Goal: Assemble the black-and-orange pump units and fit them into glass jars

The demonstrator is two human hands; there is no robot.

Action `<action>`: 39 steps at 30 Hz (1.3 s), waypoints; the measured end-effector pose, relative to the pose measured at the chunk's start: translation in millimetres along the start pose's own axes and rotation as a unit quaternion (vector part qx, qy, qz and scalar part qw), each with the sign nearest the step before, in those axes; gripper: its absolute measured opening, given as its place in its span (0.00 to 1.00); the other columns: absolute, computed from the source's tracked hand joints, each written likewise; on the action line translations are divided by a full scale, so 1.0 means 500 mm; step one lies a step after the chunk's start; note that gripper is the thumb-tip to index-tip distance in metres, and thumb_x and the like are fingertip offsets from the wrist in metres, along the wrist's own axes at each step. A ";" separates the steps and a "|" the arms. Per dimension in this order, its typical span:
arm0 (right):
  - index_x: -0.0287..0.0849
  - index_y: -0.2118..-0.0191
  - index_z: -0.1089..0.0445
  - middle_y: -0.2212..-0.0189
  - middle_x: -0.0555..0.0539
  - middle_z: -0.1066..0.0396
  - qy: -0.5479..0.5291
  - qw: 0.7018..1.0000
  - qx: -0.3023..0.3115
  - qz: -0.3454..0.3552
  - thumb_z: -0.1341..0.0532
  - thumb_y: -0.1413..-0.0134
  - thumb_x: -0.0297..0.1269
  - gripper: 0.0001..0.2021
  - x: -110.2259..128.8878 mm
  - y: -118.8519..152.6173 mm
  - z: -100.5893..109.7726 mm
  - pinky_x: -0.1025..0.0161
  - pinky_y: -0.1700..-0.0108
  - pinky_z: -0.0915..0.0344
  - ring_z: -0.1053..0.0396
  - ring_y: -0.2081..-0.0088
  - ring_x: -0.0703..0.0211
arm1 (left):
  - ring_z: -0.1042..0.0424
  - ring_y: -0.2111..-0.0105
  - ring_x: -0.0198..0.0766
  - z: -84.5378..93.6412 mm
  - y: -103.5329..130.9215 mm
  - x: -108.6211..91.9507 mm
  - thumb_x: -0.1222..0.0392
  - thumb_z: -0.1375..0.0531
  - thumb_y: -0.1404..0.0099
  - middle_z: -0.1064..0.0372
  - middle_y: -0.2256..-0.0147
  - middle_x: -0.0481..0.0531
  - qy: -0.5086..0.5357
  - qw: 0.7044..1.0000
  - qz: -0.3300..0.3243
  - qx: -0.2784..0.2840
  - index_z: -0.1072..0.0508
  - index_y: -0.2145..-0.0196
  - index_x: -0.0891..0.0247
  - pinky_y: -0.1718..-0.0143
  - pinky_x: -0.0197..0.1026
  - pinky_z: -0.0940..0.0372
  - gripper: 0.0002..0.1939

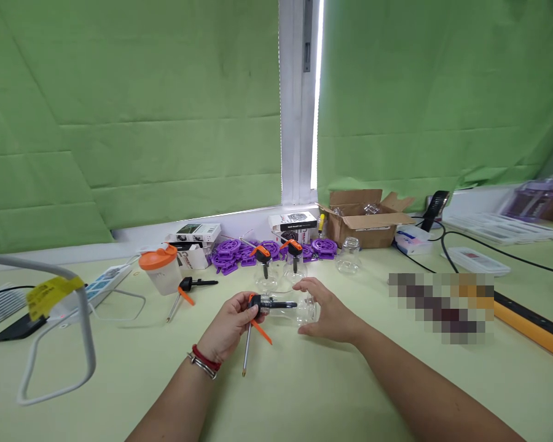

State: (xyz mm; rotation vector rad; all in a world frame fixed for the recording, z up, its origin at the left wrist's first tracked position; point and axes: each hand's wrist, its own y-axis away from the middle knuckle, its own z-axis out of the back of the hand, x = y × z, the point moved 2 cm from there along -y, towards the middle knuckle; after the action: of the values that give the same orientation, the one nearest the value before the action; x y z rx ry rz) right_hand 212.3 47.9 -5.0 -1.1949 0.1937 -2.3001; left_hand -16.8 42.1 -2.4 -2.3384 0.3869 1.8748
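My left hand (pixel 233 322), with a red bracelet at the wrist, pinches a black pump head (pixel 256 303) that has an orange lever and a thin metal tube pointing down. A clear bottle (pixel 306 311) lies on its side in my right hand (pixel 327 310), its neck toward the pump head. The black stem of the pump reaches into the bottle. Behind my hands stand two clear bottles with black and orange heads (pixel 263 253). Another loose pump head (pixel 187 284) rests on the table to the left.
Purple plastic parts (pixel 230 250) and small boxes (pixel 199 232) line the wall. A cardboard box (pixel 366 230) and a clear bottle (pixel 349 258) are behind to the right. An orange-lidded cup (pixel 160 270), power strip (pixel 105 285) and grey metal frame (pixel 85 331) stand left. Black cables run right.
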 end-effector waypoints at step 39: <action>0.51 0.47 0.46 0.48 0.45 0.42 -0.086 0.996 0.021 -0.011 0.29 0.69 0.41 0.40 -0.031 -0.001 -0.013 0.54 0.49 0.41 0.41 0.48 0.52 | 0.31 0.70 0.36 0.008 -0.007 0.008 0.54 0.34 0.51 0.28 0.71 0.53 -0.075 0.997 0.023 0.021 0.27 0.69 0.68 0.61 0.40 0.37 0.15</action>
State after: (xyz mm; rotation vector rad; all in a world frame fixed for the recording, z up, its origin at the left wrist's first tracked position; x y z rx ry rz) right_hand 214.2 55.4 -19.7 -1.3724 0.0696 -2.1946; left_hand -19.1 46.2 -7.3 -2.1618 0.4630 2.0272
